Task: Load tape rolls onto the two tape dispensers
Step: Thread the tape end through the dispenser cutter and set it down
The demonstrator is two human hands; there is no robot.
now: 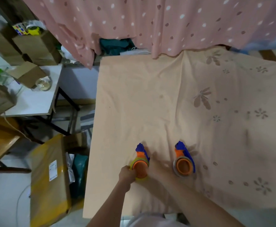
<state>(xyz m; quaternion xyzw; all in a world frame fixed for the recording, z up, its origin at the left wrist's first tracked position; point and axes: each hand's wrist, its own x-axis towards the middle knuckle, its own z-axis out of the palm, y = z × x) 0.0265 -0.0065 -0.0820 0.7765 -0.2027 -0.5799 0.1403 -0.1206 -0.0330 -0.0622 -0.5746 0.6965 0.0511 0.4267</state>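
Observation:
Two blue-and-orange tape dispensers lie on the peach cloth-covered table [134,95] near its front edge. The left tape dispenser [141,154] carries a yellowish tape roll [142,178] around its orange hub. My left hand [127,175] grips that roll at its left rim. My right hand [154,163] reaches in from the lower right and lies against the right side of the same dispenser; it is blurred and blends with the cloth. The right tape dispenser [183,161] holds a greyish clear tape roll [174,167] on its hub, and neither hand touches it.
A pink spotted curtain [150,22] hangs behind the table. To the left stand a yellow-taped cardboard box [49,177] on the floor, a small white side table [35,99] with boxes and a glass bowl [44,83], and more cartons [35,46].

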